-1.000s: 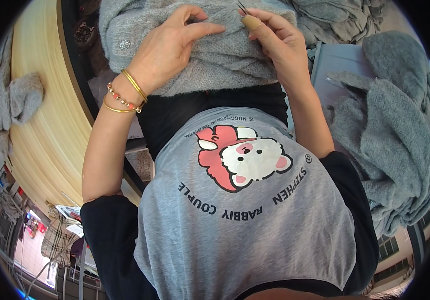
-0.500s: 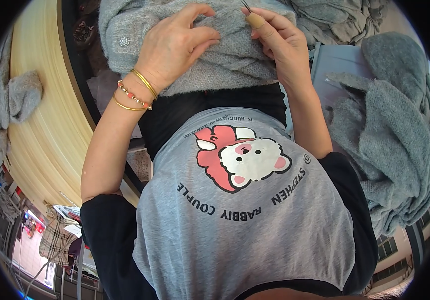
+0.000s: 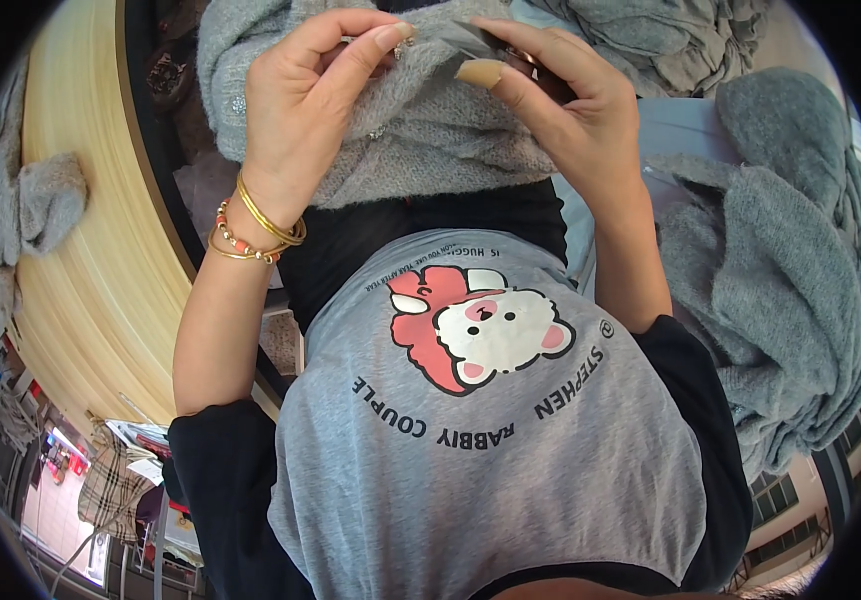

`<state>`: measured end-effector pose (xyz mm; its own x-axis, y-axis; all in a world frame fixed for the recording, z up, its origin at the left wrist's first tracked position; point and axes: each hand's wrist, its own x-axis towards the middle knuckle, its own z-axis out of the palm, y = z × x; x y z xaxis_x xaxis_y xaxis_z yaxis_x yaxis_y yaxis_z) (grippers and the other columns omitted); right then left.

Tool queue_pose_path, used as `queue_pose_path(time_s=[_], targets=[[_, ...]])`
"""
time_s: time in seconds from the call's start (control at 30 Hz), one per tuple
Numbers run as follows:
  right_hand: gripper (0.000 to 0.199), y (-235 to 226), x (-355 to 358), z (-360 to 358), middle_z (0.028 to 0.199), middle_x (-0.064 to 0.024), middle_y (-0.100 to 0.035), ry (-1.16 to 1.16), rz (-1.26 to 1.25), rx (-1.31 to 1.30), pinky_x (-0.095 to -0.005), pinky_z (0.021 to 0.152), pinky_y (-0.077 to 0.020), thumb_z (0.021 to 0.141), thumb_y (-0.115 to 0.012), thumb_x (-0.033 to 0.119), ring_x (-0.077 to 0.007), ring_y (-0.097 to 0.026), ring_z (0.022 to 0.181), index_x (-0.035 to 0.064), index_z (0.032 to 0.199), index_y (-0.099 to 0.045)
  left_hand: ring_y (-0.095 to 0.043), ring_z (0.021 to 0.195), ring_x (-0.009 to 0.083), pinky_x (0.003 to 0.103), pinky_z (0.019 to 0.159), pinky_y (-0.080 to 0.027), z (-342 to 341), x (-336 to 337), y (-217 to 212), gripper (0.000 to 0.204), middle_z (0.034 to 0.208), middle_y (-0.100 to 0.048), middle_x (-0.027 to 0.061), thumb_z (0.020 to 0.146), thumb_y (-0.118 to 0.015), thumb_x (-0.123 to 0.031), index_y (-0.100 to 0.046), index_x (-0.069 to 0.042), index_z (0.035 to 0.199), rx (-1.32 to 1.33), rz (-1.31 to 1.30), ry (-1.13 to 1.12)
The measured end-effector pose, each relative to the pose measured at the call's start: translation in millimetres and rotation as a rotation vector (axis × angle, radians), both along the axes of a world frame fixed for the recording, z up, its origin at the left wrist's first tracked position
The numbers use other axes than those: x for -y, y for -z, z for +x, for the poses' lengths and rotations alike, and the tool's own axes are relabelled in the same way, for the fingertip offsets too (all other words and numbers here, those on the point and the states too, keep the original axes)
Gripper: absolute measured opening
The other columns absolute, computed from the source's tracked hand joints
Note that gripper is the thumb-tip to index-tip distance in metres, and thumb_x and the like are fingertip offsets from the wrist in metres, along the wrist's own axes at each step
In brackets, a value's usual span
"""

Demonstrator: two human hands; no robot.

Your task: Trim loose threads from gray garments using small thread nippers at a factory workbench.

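Head view looks straight down the person's chest to a grey knitted garment (image 3: 420, 150) bunched across the lap, and everything else is placed from that garment. Just below it, nearer the camera, lies the person's grey shirt front with a printed emblem (image 3: 480, 335): a rounded white animal face with pink cheeks against a red patch, ringed below by an arc of dark lettering. No package or sign shows clearly; far below and left of the garment, at the picture's rim, there is only a checked cloth (image 3: 115, 485) and some small coloured shapes too blurred to tell.

The left hand (image 3: 305, 95) comes up from the lower left and arches over the garment's upper left part. Its fingers are curled, with thumb and forefinger pinching a fold of the knit at the garment's top edge. Gold bangles and a beaded bracelet (image 3: 250, 230) circle the wrist just left of the garment's lower edge.

The right hand (image 3: 565, 105) rises from the lower right and meets the left at the garment's top. Its fingers are closed on the same raised fold, the thumb, wrapped in a tan covering, pressing towards the left fingertips. A small dark thing sits under those fingers; what it is cannot be told.

Left of the garment curves a pale wooden table (image 3: 100, 260) carrying another grey knit piece (image 3: 35, 200). Right of the garment a heap of grey knitwear (image 3: 780, 270) hangs.
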<state>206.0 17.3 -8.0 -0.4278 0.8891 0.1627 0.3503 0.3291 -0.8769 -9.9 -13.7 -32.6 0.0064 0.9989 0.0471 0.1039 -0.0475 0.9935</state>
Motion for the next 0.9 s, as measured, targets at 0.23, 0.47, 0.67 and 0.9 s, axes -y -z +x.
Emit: queue_pose_path(time_s=[0.23, 0.47, 0.67, 0.9], targets=[[0.030, -16.9, 0.0, -7.8, 0.071, -0.0001, -0.053, -0.068, 0.080, 0.213, -0.0221, 0.055, -0.0383, 0.081, -0.068, 0.005, -0.0069, -0.048, 0.062, 0.0071, 0.111, -0.068, -0.059, 0.082, 0.0040, 0.018, 0.075, -0.050, 0.8, 3.5, 3.7, 0.017, 0.099, -0.066, 0.0012, 0.095, -0.056, -0.010, -0.066, -0.001, 0.105, 0.036, 0.047, -0.015], [0.027, -24.6, 5.8, -12.4, 0.070, -0.0025, -0.055, -0.077, 0.040, 0.258, -0.0232, 0.055, -0.0396, 0.080, -0.068, 0.005, -0.0084, -0.050, 0.060, 0.0054, 0.108, -0.069, -0.050, 0.066, 0.0058, 0.019, 0.059, -0.040, 15.9, 6.4, -32.3, 0.006, 0.077, -0.057, 0.0021, 0.091, -0.059, -0.003, -0.063, 0.002, 0.090, -0.087, -0.038, -0.043], [0.025, -30.4, 8.7, -17.0, 0.073, -0.0045, -0.058, -0.069, 0.034, 0.355, -0.0242, 0.057, -0.0421, 0.080, -0.068, 0.006, -0.0101, -0.054, 0.062, 0.0022, 0.105, -0.068, -0.050, 0.066, 0.0066, 0.020, 0.058, -0.040, 12.9, 9.3, -33.3, 0.006, 0.079, -0.056, 0.0024, 0.091, -0.058, -0.002, -0.063, 0.002, 0.090, -0.140, 0.015, -0.002], [0.023, -26.4, 9.8, -17.1, 0.077, -0.0031, -0.061, -0.122, -0.060, 0.294, -0.0222, 0.059, -0.0437, 0.083, -0.067, 0.007, -0.0077, -0.056, 0.067, -0.0007, 0.104, -0.068, -0.052, 0.067, 0.0080, 0.021, 0.059, -0.041, 11.9, 12.3, -33.4, 0.006, 0.080, -0.058, 0.0036, 0.090, -0.059, -0.003, -0.063, 0.002, 0.090, -0.155, 0.089, 0.035]])
